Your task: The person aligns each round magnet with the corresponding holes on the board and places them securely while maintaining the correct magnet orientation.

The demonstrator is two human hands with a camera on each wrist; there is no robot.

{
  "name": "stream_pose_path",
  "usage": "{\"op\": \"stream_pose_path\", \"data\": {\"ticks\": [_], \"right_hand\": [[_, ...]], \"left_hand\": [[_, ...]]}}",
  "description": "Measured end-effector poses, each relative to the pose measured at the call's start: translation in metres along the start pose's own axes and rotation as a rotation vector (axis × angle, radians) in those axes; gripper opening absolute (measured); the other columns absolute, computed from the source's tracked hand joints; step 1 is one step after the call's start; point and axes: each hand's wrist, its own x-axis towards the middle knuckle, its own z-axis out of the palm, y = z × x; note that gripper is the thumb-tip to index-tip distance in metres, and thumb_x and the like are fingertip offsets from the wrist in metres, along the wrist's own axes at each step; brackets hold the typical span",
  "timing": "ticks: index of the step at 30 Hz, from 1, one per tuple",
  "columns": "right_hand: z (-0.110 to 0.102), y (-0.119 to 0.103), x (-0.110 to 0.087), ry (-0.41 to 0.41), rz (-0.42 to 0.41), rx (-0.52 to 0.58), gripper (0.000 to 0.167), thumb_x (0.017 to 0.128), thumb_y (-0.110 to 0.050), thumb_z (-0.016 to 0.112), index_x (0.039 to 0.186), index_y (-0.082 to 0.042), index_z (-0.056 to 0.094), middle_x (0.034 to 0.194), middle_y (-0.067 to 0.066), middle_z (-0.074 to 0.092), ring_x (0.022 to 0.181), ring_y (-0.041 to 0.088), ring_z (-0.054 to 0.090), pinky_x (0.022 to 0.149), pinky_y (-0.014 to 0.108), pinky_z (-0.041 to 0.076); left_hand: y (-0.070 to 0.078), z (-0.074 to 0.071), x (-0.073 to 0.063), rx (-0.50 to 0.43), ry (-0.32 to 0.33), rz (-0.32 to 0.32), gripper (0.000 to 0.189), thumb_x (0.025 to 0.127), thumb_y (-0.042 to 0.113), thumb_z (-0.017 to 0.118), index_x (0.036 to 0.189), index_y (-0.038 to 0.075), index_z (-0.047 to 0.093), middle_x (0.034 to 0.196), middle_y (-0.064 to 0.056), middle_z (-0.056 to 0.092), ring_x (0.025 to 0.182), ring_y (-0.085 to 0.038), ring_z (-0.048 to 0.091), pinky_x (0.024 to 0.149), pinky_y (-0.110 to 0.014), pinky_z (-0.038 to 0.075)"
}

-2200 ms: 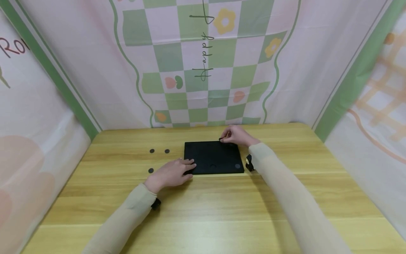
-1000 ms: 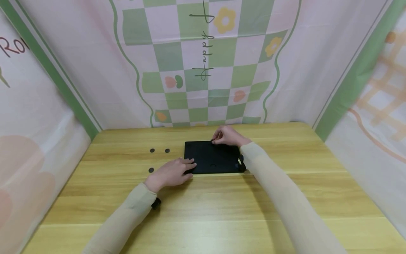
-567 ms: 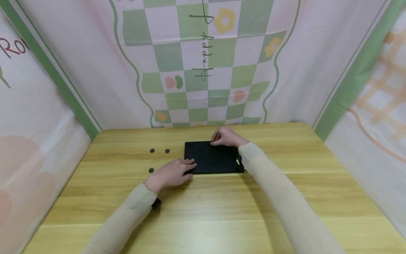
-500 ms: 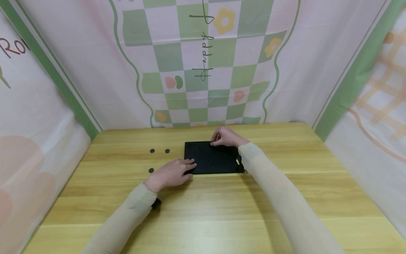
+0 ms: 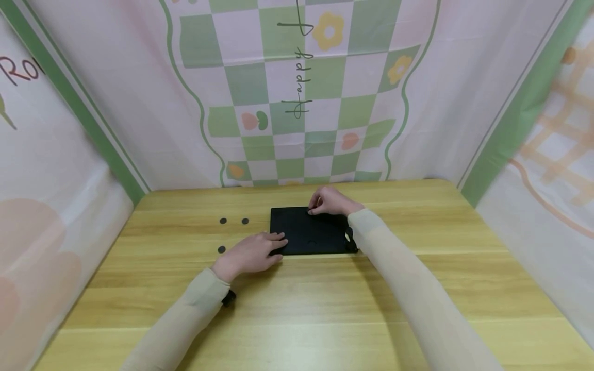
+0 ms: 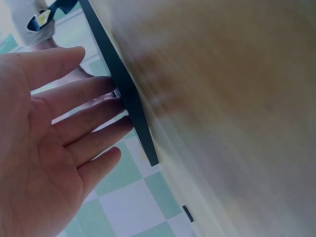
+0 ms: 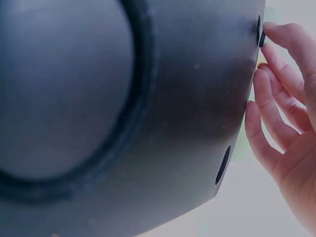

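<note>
Behind your grip hung the printed fabric backdrop (image 5: pixel 246 82), with green-and-white checks and "Happy" written sideways. The wood-grain table (image 5: pixel 297 309) lay beneath both hands and spread toward you on the near side of the grip. Your right sleeve (image 5: pixel 413 278) ran back from the grip toward you, and your left sleeve (image 5: pixel 181 314) came in well to its left. The black rectangular panel (image 5: pixel 301 229) lay flat on the table, reaching from the grip toward you, with the pinch at about the middle of its far edge. Your left hand (image 5: pixel 250 252) rested at the panel's near left corner, to the left of the grip and nearer you, its fingers straight and slightly apart. Your right hand (image 5: pixel 335 200) held its thumb and fingertips together, clamped on a thin black disc (image 7: pixel 262 40); you could not tell whether that disc touched the panel. Well to the left of the grip, three dark round discs lay on the table: the far left disc (image 5: pixel 223 220), the inner disc (image 5: pixel 245 221) just beside it, and the near disc (image 5: pixel 221 249) closer to you.
</note>
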Motion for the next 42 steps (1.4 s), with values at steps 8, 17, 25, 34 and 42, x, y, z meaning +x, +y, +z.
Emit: {"op": "stream_pose_path", "data": {"ticks": [8,17,25,34,42], "right_hand": [[-0.0007,-0.0018,-0.0003,-0.003,-0.006,-0.012,0.014,0.082,-0.024,0.075,0.091,-0.014,0.074,0.092,0.002,0.07,0.082,0.016,0.067,0.076,0.033,0.055],[0.0003,-0.0032,0.0004,-0.011,0.006,-0.02,0.013,0.082,-0.025,0.075,0.09,-0.015,0.074,0.094,0.001,0.069,0.082,0.015,0.066,0.076,0.032,0.055],[-0.0001,-0.0038,0.0005,-0.012,-0.006,-0.033,0.013,0.082,-0.025,0.075,0.09,-0.016,0.074,0.094,0.001,0.068,0.082,0.015,0.066,0.076,0.032,0.055],[0.0009,-0.0017,0.0009,-0.02,0.004,-0.031,0.013,0.082,-0.027,0.075,0.09,-0.017,0.074,0.095,0.0,0.067,0.082,0.014,0.065,0.075,0.031,0.055],[0.0017,0.001,0.0019,-0.024,0.028,-0.022,0.015,0.082,-0.027,0.075,0.092,-0.016,0.074,0.096,0.0,0.068,0.083,0.013,0.066,0.076,0.031,0.055]], "left_hand": [[0.0007,-0.0012,-0.0003,-0.003,0.004,0.004,0.046,0.099,0.033,0.049,0.141,0.012,0.047,0.149,-0.007,0.04,0.136,-0.029,0.039,0.112,-0.043,0.033],[-0.0003,0.0004,0.0004,0.008,0.001,-0.004,0.047,0.099,0.034,0.048,0.141,0.014,0.046,0.149,-0.006,0.039,0.136,-0.028,0.038,0.112,-0.042,0.032],[-0.0009,0.001,0.0002,0.005,0.009,0.001,0.047,0.099,0.034,0.048,0.141,0.013,0.047,0.149,-0.007,0.04,0.136,-0.029,0.039,0.112,-0.042,0.033],[-0.0006,0.0015,-0.0001,0.012,0.01,0.004,0.047,0.099,0.034,0.049,0.141,0.013,0.047,0.149,-0.007,0.04,0.136,-0.03,0.039,0.111,-0.043,0.034],[0.0006,0.0008,-0.0006,0.0,0.001,-0.005,0.047,0.099,0.033,0.05,0.141,0.014,0.047,0.149,-0.006,0.039,0.136,-0.03,0.038,0.111,-0.043,0.033]]}}
